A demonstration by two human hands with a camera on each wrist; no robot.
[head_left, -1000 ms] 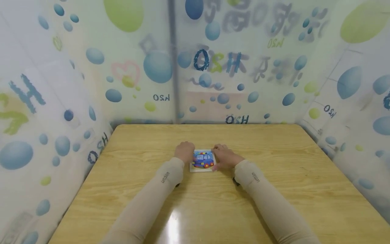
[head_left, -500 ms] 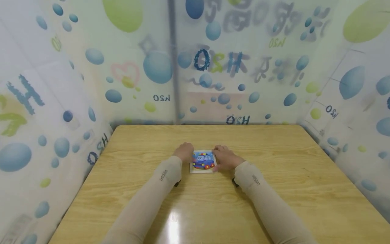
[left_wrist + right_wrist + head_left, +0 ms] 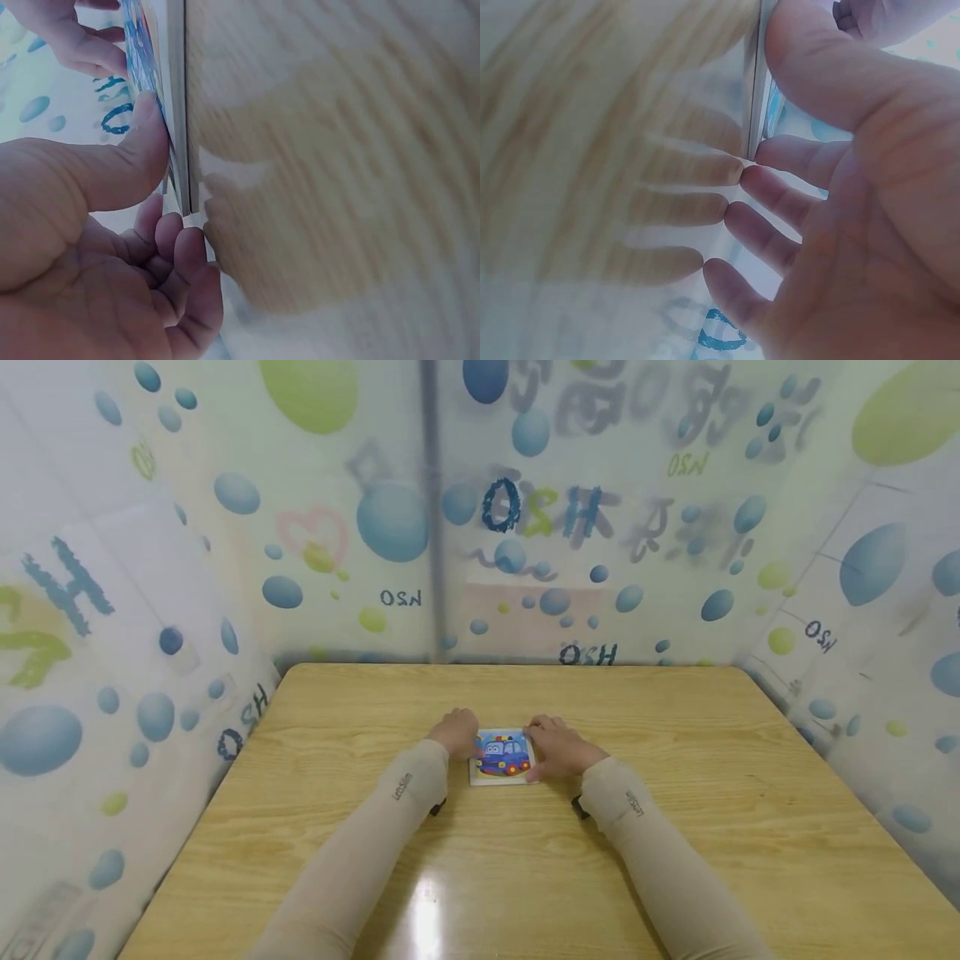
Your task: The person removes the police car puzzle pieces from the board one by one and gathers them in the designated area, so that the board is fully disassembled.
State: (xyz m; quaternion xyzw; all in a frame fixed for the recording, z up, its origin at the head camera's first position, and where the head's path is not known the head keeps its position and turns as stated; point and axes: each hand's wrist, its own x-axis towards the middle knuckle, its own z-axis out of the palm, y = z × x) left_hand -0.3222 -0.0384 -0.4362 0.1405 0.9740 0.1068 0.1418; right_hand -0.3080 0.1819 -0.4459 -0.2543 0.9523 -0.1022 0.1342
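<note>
A small white-edged picture board (image 3: 504, 758) with a blue cartoon car on it lies flat near the middle of the wooden table. My left hand (image 3: 454, 732) holds its left side; in the left wrist view the thumb (image 3: 142, 154) lies over the picture's edge and the fingers curl in beside the board. On the right side, my right hand (image 3: 558, 747) grips the board between the thumb near the front corner and the index finger at the far corner. In the right wrist view, the other fingertips (image 3: 739, 217) rest on the tabletop, spread apart.
The wooden table (image 3: 675, 827) reaches to a back wall (image 3: 345, 610) printed with blue and green drops and lettering. Similar walls stand at left and right. Light glares off the tabletop between the forearms.
</note>
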